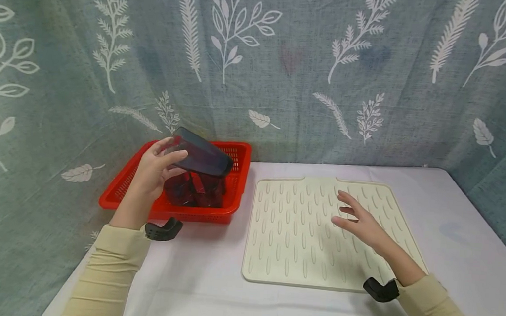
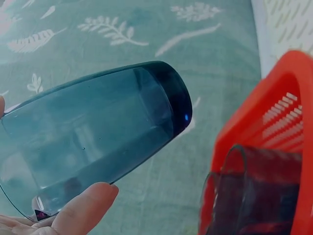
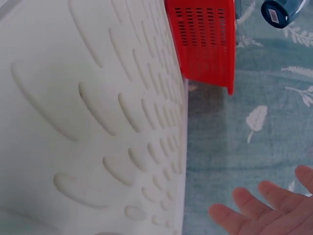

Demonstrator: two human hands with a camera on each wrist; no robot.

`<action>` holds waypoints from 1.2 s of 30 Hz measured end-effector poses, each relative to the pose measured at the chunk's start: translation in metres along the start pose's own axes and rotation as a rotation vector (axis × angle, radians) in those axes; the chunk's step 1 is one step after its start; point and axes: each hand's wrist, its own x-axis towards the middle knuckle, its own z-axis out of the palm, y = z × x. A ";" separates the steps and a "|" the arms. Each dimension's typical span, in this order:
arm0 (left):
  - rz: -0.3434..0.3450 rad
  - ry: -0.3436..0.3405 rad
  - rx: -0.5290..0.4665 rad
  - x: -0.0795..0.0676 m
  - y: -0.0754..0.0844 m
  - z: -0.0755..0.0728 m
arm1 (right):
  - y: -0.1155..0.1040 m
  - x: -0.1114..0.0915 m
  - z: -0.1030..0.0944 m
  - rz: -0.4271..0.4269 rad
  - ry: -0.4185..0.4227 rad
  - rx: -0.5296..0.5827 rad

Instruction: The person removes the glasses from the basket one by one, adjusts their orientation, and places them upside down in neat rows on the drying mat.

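Note:
My left hand grips a blue tinted drinking glass near its rim, with the thumb along the side. The glass is tilted, its thick dark base pointing right, above a red plastic basket. Close up in the left wrist view, the same glass shows clear blue walls. More glasses lie inside the basket below. On the right side, my right hand hovers over a cream draining mat, fingers spread and holding nothing. Its fingers show at the corner of the right wrist view.
The mat lies on a white-covered table, right of the basket. Behind both hangs a grey-green curtain with white leaf prints, close to the basket's back and left sides. A black wrist camera sits on the left wrist.

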 end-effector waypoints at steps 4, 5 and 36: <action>-0.005 -0.013 -0.029 -0.001 -0.006 0.009 | -0.001 0.003 0.004 0.002 -0.004 0.014; -0.006 -0.018 -0.039 -0.002 -0.008 0.011 | -0.001 0.003 0.005 0.002 -0.005 0.020; -0.045 -0.103 -0.288 0.011 -0.081 0.112 | 0.002 0.015 0.027 0.092 0.040 0.136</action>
